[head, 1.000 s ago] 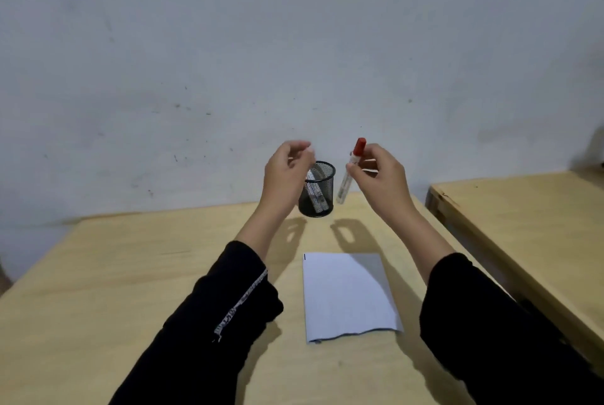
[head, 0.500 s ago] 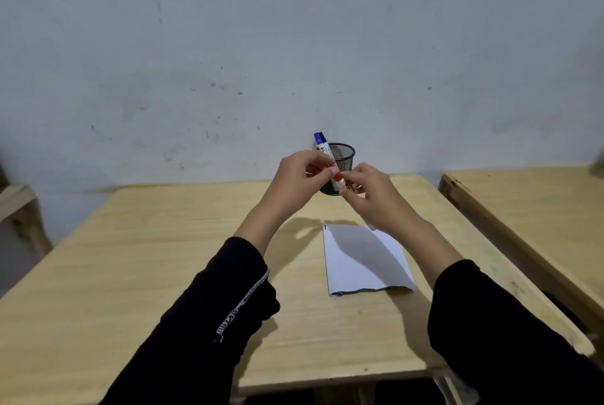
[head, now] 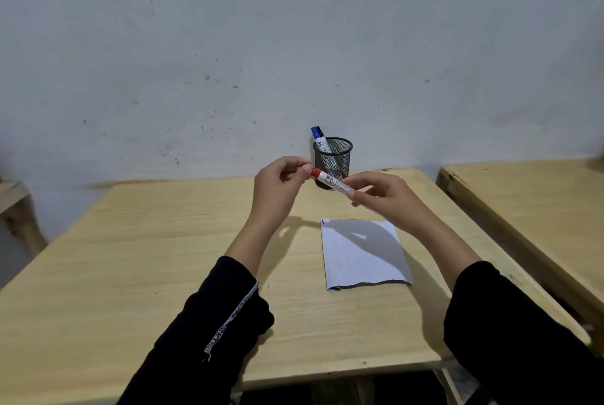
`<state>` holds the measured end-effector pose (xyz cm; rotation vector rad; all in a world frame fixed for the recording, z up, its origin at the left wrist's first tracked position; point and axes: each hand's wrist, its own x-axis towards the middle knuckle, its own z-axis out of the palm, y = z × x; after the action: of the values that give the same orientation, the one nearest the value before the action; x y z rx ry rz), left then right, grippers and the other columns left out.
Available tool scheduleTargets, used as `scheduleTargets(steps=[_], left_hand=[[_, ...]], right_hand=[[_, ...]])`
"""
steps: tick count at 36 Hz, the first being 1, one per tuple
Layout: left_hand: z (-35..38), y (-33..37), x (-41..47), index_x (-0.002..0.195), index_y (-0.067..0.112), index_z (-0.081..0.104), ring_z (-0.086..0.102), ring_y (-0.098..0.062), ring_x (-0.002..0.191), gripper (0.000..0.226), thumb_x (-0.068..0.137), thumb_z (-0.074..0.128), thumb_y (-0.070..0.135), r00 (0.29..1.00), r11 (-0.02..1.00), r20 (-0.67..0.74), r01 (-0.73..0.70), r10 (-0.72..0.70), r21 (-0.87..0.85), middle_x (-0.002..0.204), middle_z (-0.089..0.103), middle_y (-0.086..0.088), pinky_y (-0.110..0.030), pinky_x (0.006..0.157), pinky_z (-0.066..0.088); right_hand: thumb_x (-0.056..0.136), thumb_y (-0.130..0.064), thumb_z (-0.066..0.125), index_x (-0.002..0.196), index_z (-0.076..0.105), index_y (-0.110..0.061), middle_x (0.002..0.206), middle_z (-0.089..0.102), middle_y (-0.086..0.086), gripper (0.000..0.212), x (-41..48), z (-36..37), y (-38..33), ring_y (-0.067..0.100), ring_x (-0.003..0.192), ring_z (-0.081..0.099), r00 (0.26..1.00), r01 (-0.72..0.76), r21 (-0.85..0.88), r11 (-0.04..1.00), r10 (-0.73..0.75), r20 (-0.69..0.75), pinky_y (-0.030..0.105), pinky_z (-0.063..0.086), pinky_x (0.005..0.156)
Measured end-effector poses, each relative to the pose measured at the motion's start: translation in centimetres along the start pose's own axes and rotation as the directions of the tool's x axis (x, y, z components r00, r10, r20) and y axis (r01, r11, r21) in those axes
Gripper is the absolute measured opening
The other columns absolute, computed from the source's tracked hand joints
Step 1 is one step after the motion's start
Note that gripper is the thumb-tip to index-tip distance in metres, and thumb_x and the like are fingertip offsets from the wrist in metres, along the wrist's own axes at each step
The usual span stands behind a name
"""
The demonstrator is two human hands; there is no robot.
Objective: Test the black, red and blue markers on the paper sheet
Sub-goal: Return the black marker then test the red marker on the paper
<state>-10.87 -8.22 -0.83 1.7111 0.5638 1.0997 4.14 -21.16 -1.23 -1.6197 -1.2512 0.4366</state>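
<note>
Red marker (head: 331,181) held level above paper sheet (head: 362,254): right hand (head: 380,197) grips barrel, left hand (head: 281,187) fingertips pinch red cap.

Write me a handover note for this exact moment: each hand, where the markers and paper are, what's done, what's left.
Left hand: fingertips pinching the red cap end of the red marker.
Right hand: gripping the marker's barrel, held in the air above the table.
Blue marker and black marker: standing capped in the mesh cup at the far edge.
Paper sheet: flat on the table, one small dark mark at its far left corner.
Done: no red or blue stroke is visible.
Left: uncap red, stroke paper, then blue.
</note>
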Motion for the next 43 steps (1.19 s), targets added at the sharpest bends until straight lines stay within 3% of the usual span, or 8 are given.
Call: scheduleTargets(steps=[6,11,14,25,28,34,40,43], left_hand=[[0.8,-0.8,-0.5,0.087,0.015,0.067,0.066,-0.006,0.073,0.007,0.087,0.063,0.009,0.99,0.963,-0.047,0.121,-0.136,-0.241,0.079,0.068,0.0,-0.018,0.08,0.055],[1.8,-1.2,-0.9,0.086,0.013,0.066,0.066,-0.001,0.068,0.008,0.088,0.061,0.007,0.978,0.896,0.001,0.19,-0.207,-0.4,0.079,0.068,-0.002,-0.015,0.075,0.055],[2.6,-1.2,-1.2,0.085,0.012,0.065,0.066,-0.002,0.067,0.007,0.088,0.061,0.007,0.976,0.892,0.073,0.219,-0.207,-0.395,0.079,0.067,-0.004,-0.015,0.074,0.055],[2.7,-1.4,-1.2,0.099,0.012,0.067,0.061,-0.008,0.08,0.012,0.089,0.061,0.014,0.985,0.976,0.154,0.108,-0.079,-0.187,0.089,0.068,-0.001,-0.024,0.086,0.052],[2.4,-1.5,-1.1,0.093,0.019,0.071,0.062,-0.009,0.079,0.011,0.088,0.062,0.014,0.989,0.989,0.143,0.061,-0.042,-0.132,0.086,0.07,0.0,-0.027,0.085,0.052],[2.3,-2.1,-0.8,0.093,0.012,0.071,0.058,0.003,0.061,0.013,0.09,0.059,0.014,0.993,0.996,0.117,0.032,-0.021,-0.089,0.067,0.063,0.003,-0.012,0.069,0.048],[1.8,-2.7,-0.2,0.085,0.017,0.07,0.057,0.003,0.057,0.013,0.091,0.059,0.018,0.988,0.996,0.136,0.073,-0.066,-0.045,0.065,0.061,0.003,-0.012,0.067,0.049],[1.5,-2.9,0.1,0.089,0.007,0.069,0.057,0.004,0.055,0.015,0.092,0.057,0.016,0.977,0.989,0.177,0.133,-0.121,-0.057,0.066,0.059,0.001,-0.011,0.066,0.05]], right_hand=[[0.078,-0.004,0.071,0.084,0.072,-0.013,0.071,0.071,-0.004,0.011,-0.4,-0.1,0.2,0.009,0.064,0.064,0.989,0.009,0.362,0.932,0.046,-0.142,0.016,0.051,0.06],[0.08,0.002,0.065,0.083,0.066,-0.009,0.06,0.067,-0.007,0.011,-0.4,0.9,0.2,0.003,0.057,0.062,0.94,0.039,0.783,0.621,0.243,-0.24,0.01,0.052,0.06],[0.083,0.002,0.062,0.084,0.064,-0.009,0.062,0.067,-0.007,0.011,-0.2,2.4,0.1,0.003,0.058,0.063,0.925,0.076,0.869,0.488,0.291,-0.244,0.009,0.052,0.06],[0.085,-0.001,0.062,0.082,0.065,-0.007,0.061,0.065,-0.005,0.007,0.9,4.0,0.2,0.003,0.058,0.06,0.936,0.043,0.834,0.55,0.27,-0.227,0.01,0.051,0.061],[0.085,0.0,0.061,0.08,0.064,-0.008,0.06,0.065,-0.006,0.01,0.9,3.9,0.1,0.003,0.057,0.058,0.949,0.047,0.817,0.575,0.23,-0.217,0.01,0.05,0.061],[0.085,0.004,0.058,0.081,0.063,-0.007,0.063,0.069,-0.004,0.013,1.0,3.4,0.1,0.004,0.06,0.061,0.97,0.063,0.763,0.643,0.142,-0.2,0.011,0.05,0.063],[0.083,0.002,0.062,0.085,0.065,-0.008,0.067,0.071,-0.004,0.01,1.3,3.1,0.3,0.006,0.07,0.064,0.976,0.073,0.638,0.767,0.076,-0.203,0.015,0.05,0.067],[0.082,0.001,0.063,0.084,0.065,-0.009,0.067,0.07,-0.006,0.01,1.4,3.3,0.5,0.008,0.07,0.062,0.974,0.072,0.622,0.78,0.08,-0.212,0.017,0.05,0.068]])
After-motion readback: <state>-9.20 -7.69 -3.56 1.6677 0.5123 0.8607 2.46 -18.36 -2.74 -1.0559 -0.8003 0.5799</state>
